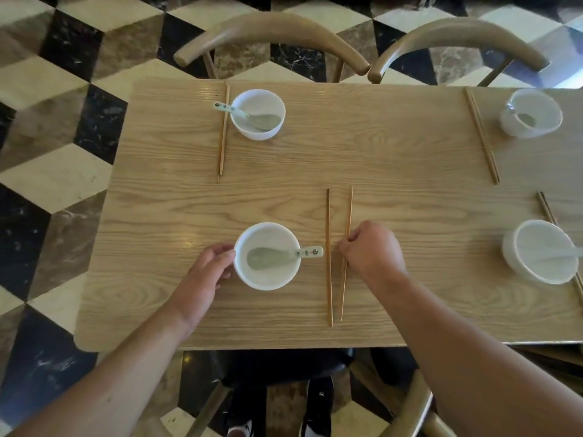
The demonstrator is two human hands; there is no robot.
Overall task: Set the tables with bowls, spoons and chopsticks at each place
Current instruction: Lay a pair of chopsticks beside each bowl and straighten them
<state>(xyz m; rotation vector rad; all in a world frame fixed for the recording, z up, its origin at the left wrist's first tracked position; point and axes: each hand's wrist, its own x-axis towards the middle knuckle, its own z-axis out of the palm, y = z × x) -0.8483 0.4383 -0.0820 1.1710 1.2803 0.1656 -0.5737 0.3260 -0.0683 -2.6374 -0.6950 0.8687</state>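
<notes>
On the wooden table [394, 152] a white bowl [252, 279] stands near me with a pale green spoon [277, 258] lying in it, handle to the right. My left hand [205, 272] cups the bowl's left side. To the right of the bowl lie two wooden chopsticks, slightly apart: the left chopstick [329, 234] lies free, and my right hand [370, 249] pinches the right chopstick [349, 209] at its middle. A far bowl [257, 99] holds a spoon [249, 116], with a pair of chopsticks [223, 130] on its left.
At the right edge stand two more white bowls [530, 113] [542, 250], each with chopsticks [482, 135] [547, 209] beside it. Two curved wooden chair backs [271, 29] [457, 36] stand across the table. A checkered marble floor [63, 89] surrounds it; my shoes show below the near edge.
</notes>
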